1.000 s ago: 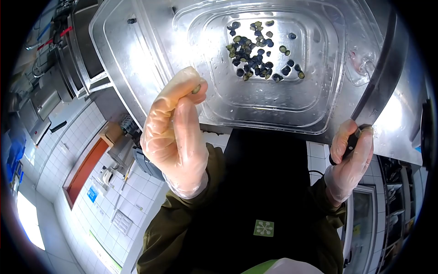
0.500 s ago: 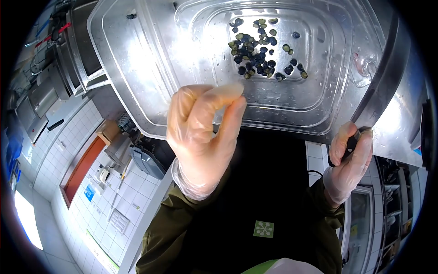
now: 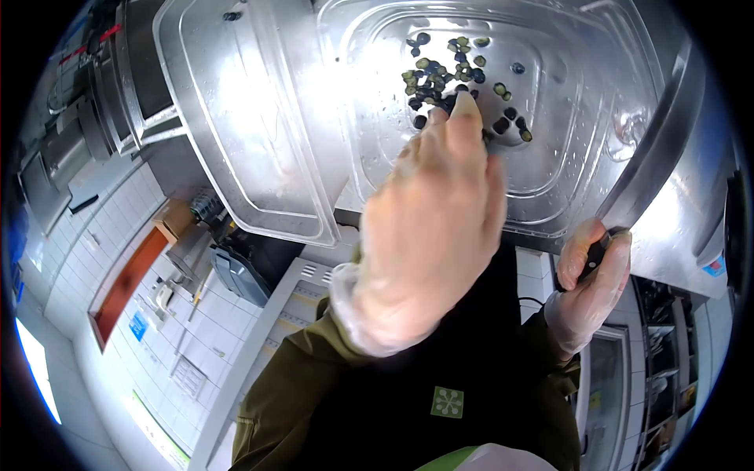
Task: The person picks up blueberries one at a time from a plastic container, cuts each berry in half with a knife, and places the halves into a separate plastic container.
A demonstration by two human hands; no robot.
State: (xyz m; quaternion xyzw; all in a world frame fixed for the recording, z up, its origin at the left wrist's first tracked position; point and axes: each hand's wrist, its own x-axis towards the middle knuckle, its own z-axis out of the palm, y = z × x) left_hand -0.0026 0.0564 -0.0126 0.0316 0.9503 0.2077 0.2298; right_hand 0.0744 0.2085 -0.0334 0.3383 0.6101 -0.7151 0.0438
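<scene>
My left hand (image 3: 432, 228), in a clear glove, reaches into a clear plastic container (image 3: 577, 169). Its fingers stretch down onto dark blueberries (image 3: 428, 78), with the thumb held apart; the palm side is hidden and the hand is slightly blurred. Several berries look cut, showing greenish flesh. My gloved right hand (image 3: 589, 282) is closed around the black handle of a large knife (image 3: 640, 177), at the container's right side. The blade points up and away from me.
On the left, a clear plastic lid or second container (image 3: 302, 224) overlaps the worktop, with a small dark berry (image 3: 232, 16) on it. The steel worktop (image 3: 683, 251) extends right. A grey bin (image 3: 239, 276) and a cardboard box (image 3: 174, 220) stand lower left.
My left hand has moved from near the container's front edge, up and right onto the berries, its thumb and index finger parting. The clear piece on the left has separated from the berry container.
</scene>
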